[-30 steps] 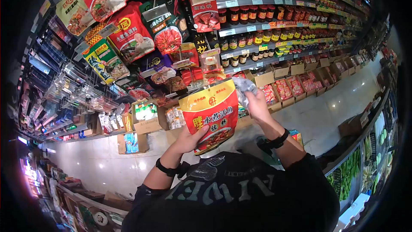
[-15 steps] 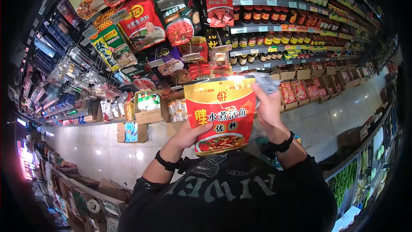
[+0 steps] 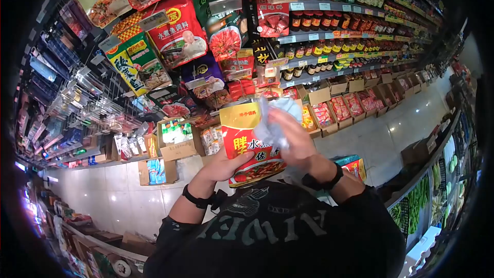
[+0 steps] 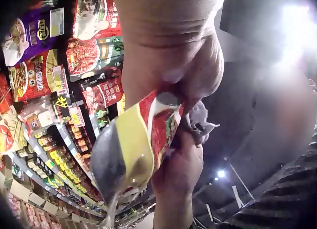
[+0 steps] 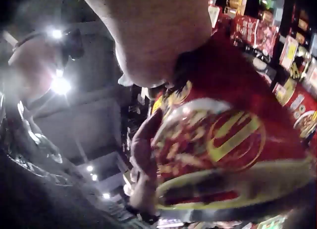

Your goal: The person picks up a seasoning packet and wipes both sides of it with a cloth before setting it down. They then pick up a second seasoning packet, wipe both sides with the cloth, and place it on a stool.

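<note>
A red and yellow seasoning pouch (image 3: 242, 139) is held upright before the chest in the head view. My left hand (image 3: 225, 166) grips its lower left edge, thumb across the front. My right hand (image 3: 294, 136) holds a crumpled pale grey cloth (image 3: 270, 129) against the pouch's right part, covering some of the print. In the left wrist view the pouch (image 4: 153, 125) hangs from the left hand (image 4: 173, 66), with the cloth (image 4: 200, 122) behind. The right wrist view shows the pouch's red front (image 5: 233, 105) close up, below the right hand (image 5: 153, 41).
Hanging pouches (image 3: 177, 33) fill the rack ahead and to the left. Shelves of jars (image 3: 314, 20) run off to the right, above cardboard boxes (image 3: 321, 113) of packets. An open box (image 3: 177, 136) of packets stands beyond the left hand. Green vegetables (image 3: 419, 201) lie at the right.
The right hand has moved from the pouch's upper right edge across onto its front, bringing the cloth with it. My left hand keeps its grip, and the view has shifted slightly.
</note>
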Available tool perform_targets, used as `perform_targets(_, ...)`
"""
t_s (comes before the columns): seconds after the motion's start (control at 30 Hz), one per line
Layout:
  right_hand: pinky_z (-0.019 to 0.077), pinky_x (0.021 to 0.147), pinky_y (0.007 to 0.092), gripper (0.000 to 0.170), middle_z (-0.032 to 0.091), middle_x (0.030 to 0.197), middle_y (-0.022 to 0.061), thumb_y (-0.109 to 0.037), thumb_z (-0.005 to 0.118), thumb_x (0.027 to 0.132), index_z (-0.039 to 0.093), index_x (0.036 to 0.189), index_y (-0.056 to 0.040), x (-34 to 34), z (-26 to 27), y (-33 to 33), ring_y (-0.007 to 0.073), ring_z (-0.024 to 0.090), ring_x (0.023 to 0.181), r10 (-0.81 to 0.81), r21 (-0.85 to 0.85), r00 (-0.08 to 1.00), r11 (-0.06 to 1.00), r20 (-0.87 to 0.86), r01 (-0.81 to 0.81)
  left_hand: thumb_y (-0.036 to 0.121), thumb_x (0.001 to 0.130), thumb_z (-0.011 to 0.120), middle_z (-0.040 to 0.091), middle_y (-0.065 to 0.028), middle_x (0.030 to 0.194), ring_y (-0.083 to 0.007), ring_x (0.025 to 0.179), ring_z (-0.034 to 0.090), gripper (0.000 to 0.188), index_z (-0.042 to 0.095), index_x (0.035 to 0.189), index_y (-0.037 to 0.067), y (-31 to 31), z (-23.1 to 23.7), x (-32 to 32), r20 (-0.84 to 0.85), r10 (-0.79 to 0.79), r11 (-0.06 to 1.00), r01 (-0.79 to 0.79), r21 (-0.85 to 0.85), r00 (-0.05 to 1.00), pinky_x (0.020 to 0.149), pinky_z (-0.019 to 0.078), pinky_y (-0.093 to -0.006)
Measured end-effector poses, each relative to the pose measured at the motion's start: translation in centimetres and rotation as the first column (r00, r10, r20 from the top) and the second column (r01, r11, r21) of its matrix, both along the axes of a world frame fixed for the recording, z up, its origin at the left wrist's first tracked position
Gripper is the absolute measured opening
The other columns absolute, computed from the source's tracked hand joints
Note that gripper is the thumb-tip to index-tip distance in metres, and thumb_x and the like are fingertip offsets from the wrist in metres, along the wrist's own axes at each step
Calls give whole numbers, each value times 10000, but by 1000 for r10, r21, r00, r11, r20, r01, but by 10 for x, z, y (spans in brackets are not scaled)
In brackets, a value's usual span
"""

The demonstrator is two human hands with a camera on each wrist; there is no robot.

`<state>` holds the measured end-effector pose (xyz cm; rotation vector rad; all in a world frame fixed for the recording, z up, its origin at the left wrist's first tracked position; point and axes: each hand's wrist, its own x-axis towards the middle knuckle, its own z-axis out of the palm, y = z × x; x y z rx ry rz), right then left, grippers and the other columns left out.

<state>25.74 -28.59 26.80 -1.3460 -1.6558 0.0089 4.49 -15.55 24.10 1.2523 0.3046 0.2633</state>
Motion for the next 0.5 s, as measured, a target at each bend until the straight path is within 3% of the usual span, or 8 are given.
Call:
perform_targets(0.03, 397, 1143, 449, 648, 509, 1450, 235, 102, 564, 673, 548, 1321, 77, -14, 9, 2, 407, 475, 1369, 92, 1, 991, 996, 95, -92, 44, 961, 654, 634, -71, 1311, -171, 1203, 598, 469, 500, 1403, 34, 5, -7, -4, 18, -10, 1000, 10, 23, 1000, 1035, 484, -362)
perform_targets(0.13, 397, 1147, 439, 672, 494, 1467, 234, 96, 571, 671, 541, 1342, 61, -30, 17, 12, 386, 459, 1394, 60, -172, 984, 985, 166, -31, 62, 985, 630, 630, -66, 1308, -166, 1181, 601, 435, 497, 1398, 35, 18, -5, -15, 41, -25, 998, 23, 55, 999, 1019, 487, -355)
perform_targets(0.27, 369, 1160, 442, 643, 475, 1485, 238, 107, 546, 728, 528, 1368, 52, -16, -1, 35, 389, 439, 1408, -146, -100, 978, 986, -151, 132, 113, 1011, 611, 641, -62, 1278, -154, 1154, 605, 390, 504, 1375, 23, 29, 11, -28, 19, 4, 1000, -4, -21, 1000, 991, 492, -338)
perform_targets(0.37, 364, 1161, 441, 670, 388, 1557, 224, 51, 577, 789, 453, 1447, 33, -47, 10, 46, 381, 409, 1432, -40, -118, 998, 992, -41, 34, 158, 994, 643, 630, -73, 1296, -165, 1165, 605, 433, 499, 1379, 23, 36, 3, -20, 24, 66, 996, -65, -63, 998, 1010, 489, -349)
perform_targets(0.4, 363, 1161, 442, 684, 365, 1573, 224, 35, 588, 791, 441, 1459, 27, -62, 11, 51, 381, 405, 1434, 8, -138, 1000, 990, 4, -8, 171, 985, 654, 623, -76, 1307, -168, 1181, 597, 452, 497, 1383, 24, 40, -9, -23, 59, 88, 989, -94, 113, 994, 1020, 483, -355)
perform_targets(0.43, 368, 1158, 450, 734, 324, 1602, 192, 7, 651, 733, 462, 1442, 6, -79, 10, 62, 400, 388, 1436, 168, -217, 968, 954, -188, -208, 184, 976, 664, 616, -80, 1318, -172, 1196, 589, 471, 496, 1388, 26, 43, -23, -26, 99, 101, 950, -126, 286, 990, 1030, 476, -360)
perform_targets(0.47, 355, 1163, 450, 717, 337, 1592, 196, 1, 669, 723, 490, 1417, 2, -86, 14, 64, 406, 380, 1439, 153, -302, 983, 937, -102, -177, 197, 967, 675, 609, -83, 1328, -176, 1212, 581, 491, 495, 1392, 28, 45, -24, -28, 144, 106, 879, -161, 449, 984, 1041, 470, -365)
perform_targets(0.5, 341, 1168, 449, 700, 351, 1581, 200, -5, 687, 712, 518, 1392, -2, -93, 23, 64, 412, 372, 1442, 145, -382, 989, 914, -14, -139, 190, 965, 674, 605, -85, 1335, -182, 1226, 573, 497, 492, 1397, 25, 48, -24, -30, 141, 80, 935, -123, 333, 987, 1047, 465, -367)
